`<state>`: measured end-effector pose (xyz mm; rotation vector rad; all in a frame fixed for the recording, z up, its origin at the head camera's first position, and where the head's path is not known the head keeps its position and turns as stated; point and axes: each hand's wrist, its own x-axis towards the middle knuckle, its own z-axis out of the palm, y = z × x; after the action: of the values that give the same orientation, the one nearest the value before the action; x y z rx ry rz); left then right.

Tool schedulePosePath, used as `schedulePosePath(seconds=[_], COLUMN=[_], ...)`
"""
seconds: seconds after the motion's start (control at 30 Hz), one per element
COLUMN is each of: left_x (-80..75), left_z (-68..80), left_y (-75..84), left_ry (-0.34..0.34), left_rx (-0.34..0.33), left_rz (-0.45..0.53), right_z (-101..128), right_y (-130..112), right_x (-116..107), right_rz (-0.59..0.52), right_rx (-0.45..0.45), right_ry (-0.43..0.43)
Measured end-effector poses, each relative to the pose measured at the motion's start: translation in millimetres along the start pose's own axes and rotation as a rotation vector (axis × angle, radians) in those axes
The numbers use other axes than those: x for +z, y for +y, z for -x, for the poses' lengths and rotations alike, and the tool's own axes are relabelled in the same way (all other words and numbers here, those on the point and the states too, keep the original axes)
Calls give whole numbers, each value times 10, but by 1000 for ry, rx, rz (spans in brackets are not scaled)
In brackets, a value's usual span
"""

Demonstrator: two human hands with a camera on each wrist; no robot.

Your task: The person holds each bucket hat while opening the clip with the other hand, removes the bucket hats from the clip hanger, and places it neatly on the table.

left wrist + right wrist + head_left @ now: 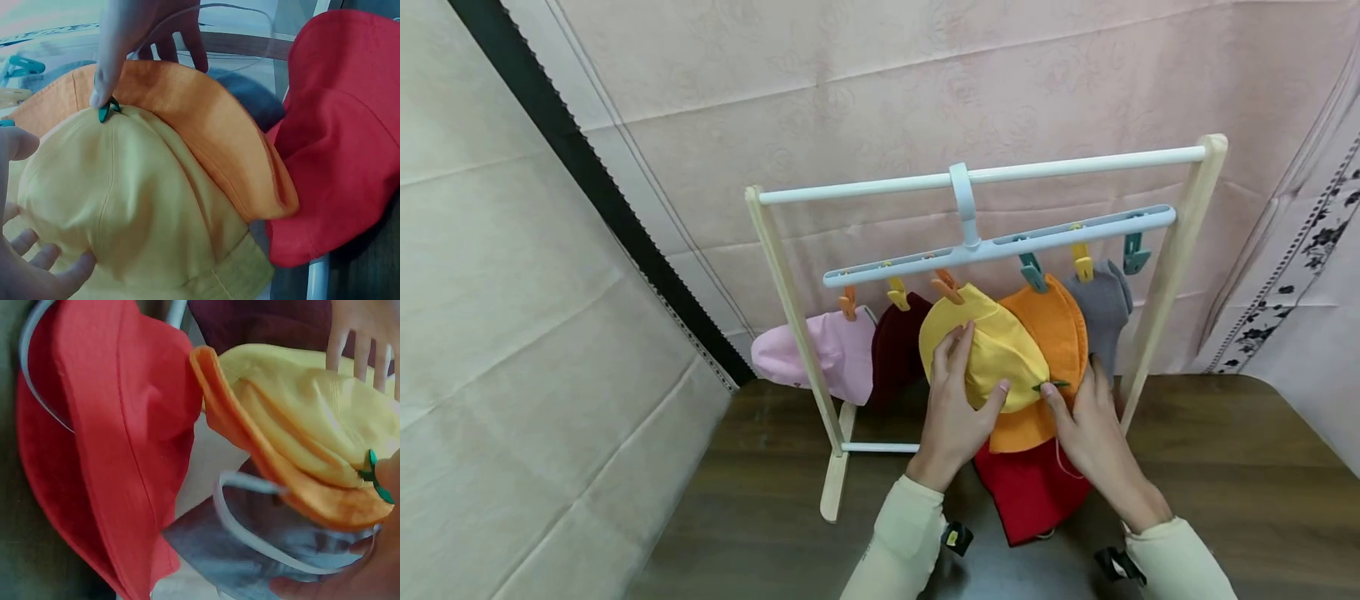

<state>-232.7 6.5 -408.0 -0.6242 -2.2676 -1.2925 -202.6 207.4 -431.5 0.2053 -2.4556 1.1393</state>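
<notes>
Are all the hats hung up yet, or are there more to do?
Mostly done: the pink hat, maroon hat, orange hat and grey hat hang from clips. In hand: the yellow hat, clipped, with left hand and right hand on it. Left: the red hat lies on the table.
</notes>
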Motion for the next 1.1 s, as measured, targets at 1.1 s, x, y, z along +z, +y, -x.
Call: schedulePosePath(seconds=[1.1], left_x=[49], left_z=[-7], left_y=[-115], left_ry=[-30], left_rx=[-42], left_rz=[64], right_z=[200], right_y=[-188], right_x=[189], right_rz=[104], right_rx=[-260], right_ry=[345])
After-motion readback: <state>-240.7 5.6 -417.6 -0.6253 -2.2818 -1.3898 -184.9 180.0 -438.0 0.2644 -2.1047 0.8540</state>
